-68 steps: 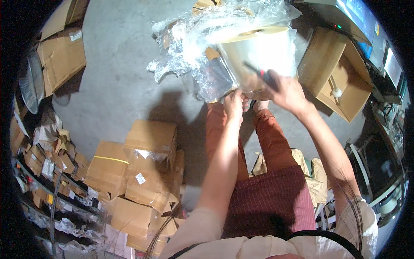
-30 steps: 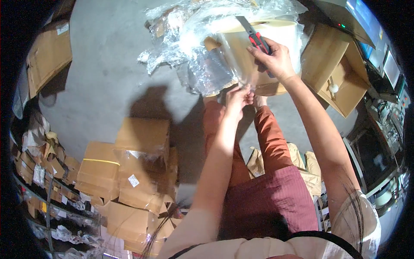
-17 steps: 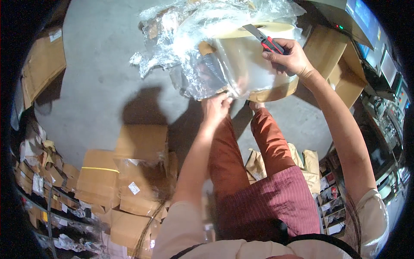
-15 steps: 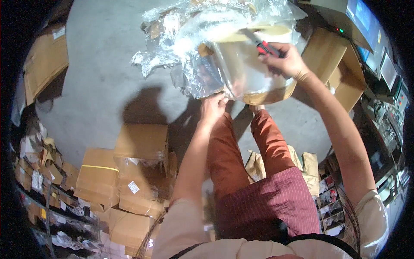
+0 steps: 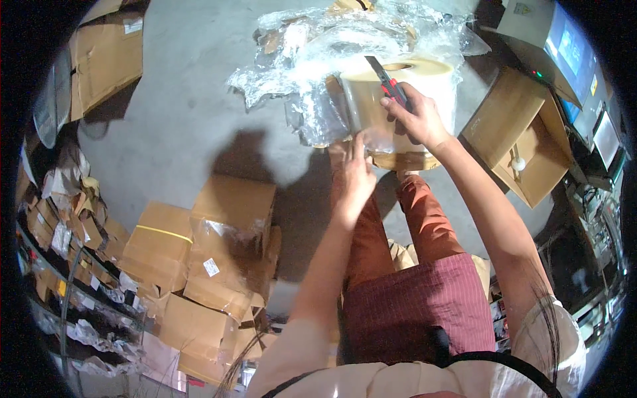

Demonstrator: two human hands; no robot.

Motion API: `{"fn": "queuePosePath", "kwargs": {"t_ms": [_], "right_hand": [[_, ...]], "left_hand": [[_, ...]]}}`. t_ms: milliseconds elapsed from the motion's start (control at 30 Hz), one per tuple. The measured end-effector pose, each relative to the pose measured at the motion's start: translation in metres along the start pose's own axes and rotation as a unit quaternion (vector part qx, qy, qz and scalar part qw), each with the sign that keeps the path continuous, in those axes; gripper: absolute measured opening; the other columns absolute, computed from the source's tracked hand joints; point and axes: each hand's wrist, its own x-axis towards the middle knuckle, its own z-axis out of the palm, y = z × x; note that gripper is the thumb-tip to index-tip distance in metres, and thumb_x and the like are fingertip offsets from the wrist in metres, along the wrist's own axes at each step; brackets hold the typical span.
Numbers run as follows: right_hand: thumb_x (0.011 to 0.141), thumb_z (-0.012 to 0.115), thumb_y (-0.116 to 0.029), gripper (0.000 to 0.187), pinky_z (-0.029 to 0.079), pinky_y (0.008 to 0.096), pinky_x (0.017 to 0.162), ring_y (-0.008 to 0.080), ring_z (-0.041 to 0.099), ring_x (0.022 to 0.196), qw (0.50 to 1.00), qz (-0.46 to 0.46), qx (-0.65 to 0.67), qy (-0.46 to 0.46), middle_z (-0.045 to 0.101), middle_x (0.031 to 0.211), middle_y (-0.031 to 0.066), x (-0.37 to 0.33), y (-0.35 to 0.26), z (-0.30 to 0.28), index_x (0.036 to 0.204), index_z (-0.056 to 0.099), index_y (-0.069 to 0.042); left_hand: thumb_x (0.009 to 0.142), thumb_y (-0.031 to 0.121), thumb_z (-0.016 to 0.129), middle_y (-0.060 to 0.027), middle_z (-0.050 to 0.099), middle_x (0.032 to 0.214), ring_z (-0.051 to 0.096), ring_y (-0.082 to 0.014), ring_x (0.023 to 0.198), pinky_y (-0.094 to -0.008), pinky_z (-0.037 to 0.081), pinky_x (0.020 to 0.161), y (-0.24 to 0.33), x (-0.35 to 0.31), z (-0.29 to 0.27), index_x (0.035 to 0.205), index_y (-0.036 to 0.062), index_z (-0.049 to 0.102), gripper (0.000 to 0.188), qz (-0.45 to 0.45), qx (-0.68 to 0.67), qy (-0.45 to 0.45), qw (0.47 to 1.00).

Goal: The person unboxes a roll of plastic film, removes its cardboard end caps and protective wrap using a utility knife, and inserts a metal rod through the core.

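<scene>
A utility knife (image 5: 391,86) with a red and black handle is gripped in my right hand (image 5: 421,116), its blade out and angled up over the roll's top. Below it stands a large roll of clear plastic film (image 5: 378,126), with a cardboard core showing in its pale top face. My left hand (image 5: 357,176) is at the roll's lower left side with fingers stretched upward, nothing visibly held in them. Crumpled clear plastic wrap (image 5: 305,66) spreads behind and left of the roll.
Brown cardboard boxes (image 5: 232,245) are stacked at the lower left. An open carton (image 5: 524,139) lies at right, beside a machine with a screen (image 5: 567,50). A shelf of scraps (image 5: 93,292) runs along the left, with another carton (image 5: 106,60) at the far left.
My left hand has shifted from the roll's bottom edge to its side, its fingers now straighter. The knife has moved slightly down and left across the roll. The view has shifted too.
</scene>
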Motion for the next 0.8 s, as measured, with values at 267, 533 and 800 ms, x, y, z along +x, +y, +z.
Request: {"fn": "queuePosePath", "kwargs": {"t_ms": [267, 533, 800], "right_hand": [[0.088, 0.071, -0.03, 0.029, 0.049, 0.0255, 0.045, 0.0091, 0.06, 0.049, 0.999, -0.007, 0.015, 0.031, 0.065, 0.067, 0.0032, 0.004, 0.015, -0.007, 0.102, 0.063, -0.006], [0.087, 0.072, -0.026, 0.025, 0.046, 0.0242, 0.043, 0.0087, 0.058, 0.047, 0.998, 0.001, 0.064, 0.022, 0.062, 0.065, 0.0017, 0.005, 0.015, -0.012, 0.1, 0.064, -0.006], [0.087, 0.072, -0.02, 0.025, 0.045, 0.0233, 0.043, 0.0079, 0.056, 0.046, 0.985, -0.024, 0.16, 0.052, 0.062, 0.065, 0.0027, 0.009, 0.033, -0.034, 0.104, 0.065, -0.004]], "left_hand": [[0.089, 0.009, 0.058, -0.0179, 0.063, 0.107, 0.059, -0.0389, 0.102, -0.0482, 0.047, 0.089, -0.023, -0.016, 0.03, 0.11, 0.0069, 0.057, 0.022, -0.057, 0.127, 0.022, 0.99], [0.079, 0.012, 0.06, -0.0145, 0.065, 0.09, 0.062, -0.0342, 0.092, -0.0452, 0.051, 0.08, -0.034, 0.03, -0.012, 0.091, 0.0054, 0.059, 0.014, 0.202, 0.233, -0.115, 0.944], [0.075, 0.012, 0.061, -0.0103, 0.062, 0.08, 0.063, -0.0297, 0.079, -0.0429, 0.053, 0.071, -0.015, 0.007, 0.028, 0.087, 0.0048, 0.061, 0.014, 0.305, 0.214, -0.156, 0.915]]}}
